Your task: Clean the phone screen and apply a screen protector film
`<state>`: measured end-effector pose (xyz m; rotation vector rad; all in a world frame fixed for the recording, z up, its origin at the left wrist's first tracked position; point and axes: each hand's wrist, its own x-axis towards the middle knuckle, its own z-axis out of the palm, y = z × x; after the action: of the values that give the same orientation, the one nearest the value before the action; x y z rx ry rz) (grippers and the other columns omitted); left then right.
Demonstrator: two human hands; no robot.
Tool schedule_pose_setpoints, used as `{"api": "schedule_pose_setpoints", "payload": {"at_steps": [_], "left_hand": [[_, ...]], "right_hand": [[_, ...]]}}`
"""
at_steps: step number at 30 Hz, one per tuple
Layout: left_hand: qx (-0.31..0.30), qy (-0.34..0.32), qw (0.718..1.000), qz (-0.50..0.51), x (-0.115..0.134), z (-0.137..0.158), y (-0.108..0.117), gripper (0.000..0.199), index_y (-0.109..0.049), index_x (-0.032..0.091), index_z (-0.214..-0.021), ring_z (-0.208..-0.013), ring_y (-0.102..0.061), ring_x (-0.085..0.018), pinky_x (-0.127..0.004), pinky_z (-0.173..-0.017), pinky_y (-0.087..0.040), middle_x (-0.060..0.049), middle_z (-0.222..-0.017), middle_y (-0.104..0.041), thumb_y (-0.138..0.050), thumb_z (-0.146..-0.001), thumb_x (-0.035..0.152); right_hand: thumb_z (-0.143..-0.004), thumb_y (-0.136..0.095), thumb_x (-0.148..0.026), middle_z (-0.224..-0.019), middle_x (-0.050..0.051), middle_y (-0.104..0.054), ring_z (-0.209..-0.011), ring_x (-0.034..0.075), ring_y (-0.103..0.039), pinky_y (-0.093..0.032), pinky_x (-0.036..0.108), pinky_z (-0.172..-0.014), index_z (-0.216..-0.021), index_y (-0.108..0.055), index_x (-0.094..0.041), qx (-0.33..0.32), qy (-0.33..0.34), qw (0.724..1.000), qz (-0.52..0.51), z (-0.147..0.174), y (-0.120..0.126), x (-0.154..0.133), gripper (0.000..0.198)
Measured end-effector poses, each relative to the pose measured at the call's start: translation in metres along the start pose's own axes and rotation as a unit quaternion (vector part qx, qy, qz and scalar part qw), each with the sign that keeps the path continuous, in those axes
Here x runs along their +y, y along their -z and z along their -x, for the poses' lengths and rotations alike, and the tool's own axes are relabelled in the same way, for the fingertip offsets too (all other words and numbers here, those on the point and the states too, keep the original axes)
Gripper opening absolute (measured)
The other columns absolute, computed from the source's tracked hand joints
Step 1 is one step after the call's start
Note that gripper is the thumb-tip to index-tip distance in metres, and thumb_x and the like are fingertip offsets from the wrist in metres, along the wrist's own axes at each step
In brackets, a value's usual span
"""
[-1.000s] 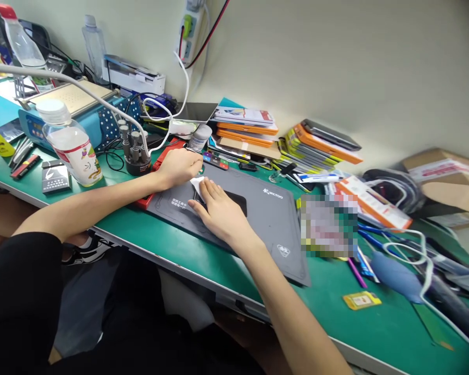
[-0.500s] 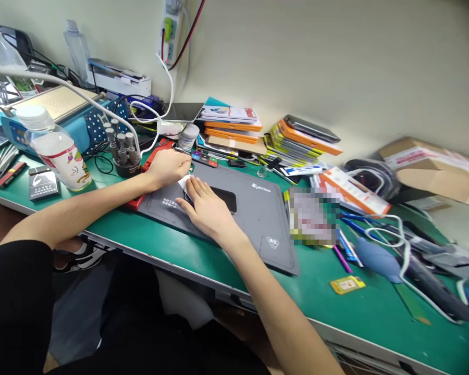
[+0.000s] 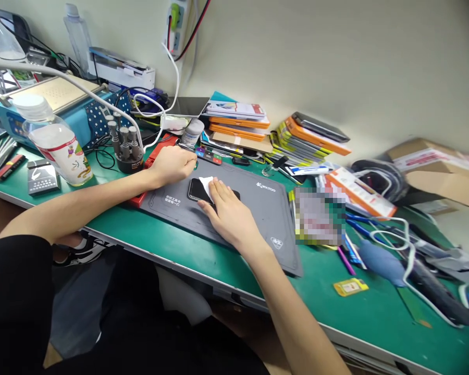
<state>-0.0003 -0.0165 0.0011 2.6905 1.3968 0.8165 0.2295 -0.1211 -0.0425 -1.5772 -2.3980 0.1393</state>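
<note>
The right grip lay palm down, fingers nearly straight, keeping a white wipe against a phone; it was spread over the wipe, not closed round it. The phone lay flat, glossy black side up, on a grey mat, its left end uncovered and a corner showing past the fingers on the right. The left grip was clenched at the mat's left end, over a red case; whether anything was inside the fist I could not tell.

The mat rested on a green counter. Left of the case stood a tool stand, then a bottle and a black box. Behind the left grip was a jar. Beyond the mat, near the wall, rose 2 stacks of orange-edged boxes. To the right lay a yellow packet and a blue bulb.
</note>
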Motion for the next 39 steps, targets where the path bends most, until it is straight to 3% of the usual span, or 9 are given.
{"api": "schedule_pose_setpoints", "payload": {"at_steps": [6, 10, 17, 20, 24, 27, 30, 39], "left_hand": [[0.008, 0.000, 1.000, 0.006, 0.000, -0.001, -0.001, 0.030, -0.068, 0.021, -0.065, -0.060, -0.058, -0.020, -0.037, -0.062, -0.026, -0.006, -0.068, -0.075, -0.050, -0.089, 0.025], [0.017, 0.001, 1.000, 0.008, -0.003, -0.002, 0.000, 0.030, -0.068, 0.021, -0.064, -0.059, -0.056, -0.019, -0.036, -0.063, -0.029, -0.005, -0.065, -0.072, -0.050, -0.088, 0.025], [0.017, -0.001, 1.000, 0.009, -0.004, -0.003, -0.001, 0.031, -0.068, 0.020, -0.064, -0.056, -0.050, -0.017, -0.034, -0.063, -0.030, -0.004, -0.062, -0.067, -0.047, -0.087, 0.028], [0.007, -0.003, 1.000, 0.002, -0.004, -0.004, 0.001, 0.032, -0.070, 0.020, -0.067, -0.059, -0.053, -0.018, -0.034, -0.063, -0.031, -0.005, -0.065, -0.070, -0.047, -0.088, 0.028], [0.004, 0.000, 1.000, -0.013, -0.004, -0.005, 0.003, 0.035, -0.074, 0.021, -0.069, -0.061, -0.058, -0.019, -0.034, -0.064, -0.033, -0.006, -0.067, -0.073, -0.047, -0.090, 0.027], [0.001, -0.002, 1.000, -0.019, -0.005, -0.005, 0.003, 0.035, -0.074, 0.021, -0.069, -0.061, -0.059, -0.019, -0.035, -0.064, -0.032, -0.006, -0.067, -0.073, -0.047, -0.090, 0.027], [-0.001, -0.009, 1.000, -0.018, -0.006, -0.005, 0.002, 0.034, -0.074, 0.021, -0.069, -0.061, -0.058, -0.020, -0.035, -0.064, -0.031, -0.006, -0.066, -0.072, -0.048, -0.089, 0.030], [0.010, -0.012, 1.000, -0.012, -0.005, -0.006, 0.001, 0.035, -0.071, 0.020, -0.067, -0.058, -0.054, -0.018, -0.035, -0.062, -0.029, -0.006, -0.066, -0.072, -0.046, -0.089, 0.030]], "right_hand": [[-0.114, -0.033, -0.075, -0.181, 0.028, -0.039, -0.171, 0.038, -0.038, -0.030, 0.058, -0.142, -0.173, -0.045, 0.000, 0.003, 0.017, 1.000, 0.004, -0.008, -0.004, -0.023, 0.096], [-0.115, -0.034, -0.074, -0.182, 0.025, -0.040, -0.172, 0.037, -0.037, -0.030, 0.058, -0.142, -0.175, -0.044, -0.004, 0.003, 0.024, 1.000, -0.003, -0.022, -0.004, -0.039, 0.093], [-0.113, -0.032, -0.077, -0.181, 0.028, -0.041, -0.171, 0.038, -0.039, -0.029, 0.056, -0.142, -0.173, -0.045, 0.001, 0.009, 0.045, 0.999, 0.000, 0.005, -0.005, -0.060, 0.099], [-0.113, -0.032, -0.078, -0.179, 0.028, -0.043, -0.170, 0.040, -0.041, -0.030, 0.060, -0.141, -0.173, -0.045, 0.000, 0.020, 0.031, 0.999, -0.002, -0.006, -0.006, -0.058, 0.099], [-0.114, -0.033, -0.077, -0.177, 0.033, -0.044, -0.169, 0.042, -0.042, -0.030, 0.058, -0.141, -0.169, -0.046, 0.008, 0.013, 0.002, 1.000, 0.004, -0.028, -0.004, -0.057, 0.103], [-0.112, -0.037, -0.079, -0.178, 0.036, -0.040, -0.170, 0.043, -0.040, -0.027, 0.054, -0.142, -0.168, -0.043, 0.013, 0.009, -0.002, 1.000, 0.012, -0.020, -0.004, -0.067, 0.108], [-0.112, -0.036, -0.080, -0.181, 0.033, -0.036, -0.172, 0.042, -0.036, -0.027, 0.056, -0.143, -0.171, -0.042, 0.010, 0.012, 0.011, 1.000, 0.004, -0.002, -0.006, -0.075, 0.107], [-0.116, -0.031, -0.072, -0.181, 0.032, -0.037, -0.172, 0.038, -0.036, -0.024, 0.049, -0.144, -0.170, -0.042, 0.010, -0.023, -0.033, 0.999, -0.014, -0.024, 0.008, -0.041, 0.099]]}}
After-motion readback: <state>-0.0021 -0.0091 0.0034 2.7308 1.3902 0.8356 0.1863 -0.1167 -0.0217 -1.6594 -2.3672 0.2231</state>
